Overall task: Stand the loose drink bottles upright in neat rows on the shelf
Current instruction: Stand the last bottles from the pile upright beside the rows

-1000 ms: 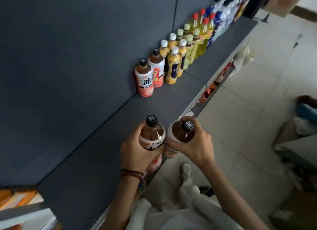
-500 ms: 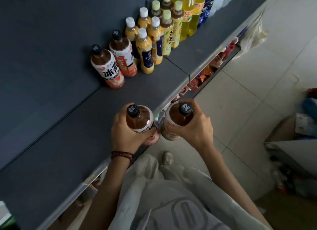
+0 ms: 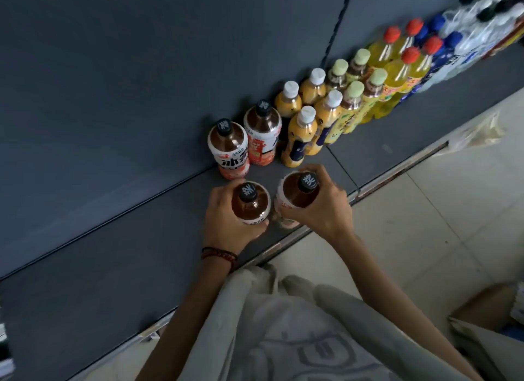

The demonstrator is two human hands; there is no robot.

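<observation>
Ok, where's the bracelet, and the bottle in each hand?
bracelet (image 3: 219,255), head view, beads on the wrist
left-hand tea bottle (image 3: 249,192), head view, black cap
right-hand tea bottle (image 3: 308,182), head view, black cap

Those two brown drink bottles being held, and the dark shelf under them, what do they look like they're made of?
The bottle in the left hand and the one in the right hand look like clear glossy plastic: the brown drink shows through, under matte black caps and printed wrap labels. The shelf looks like dark grey painted metal, matte, with panel seams, though that's a guess.
</observation>
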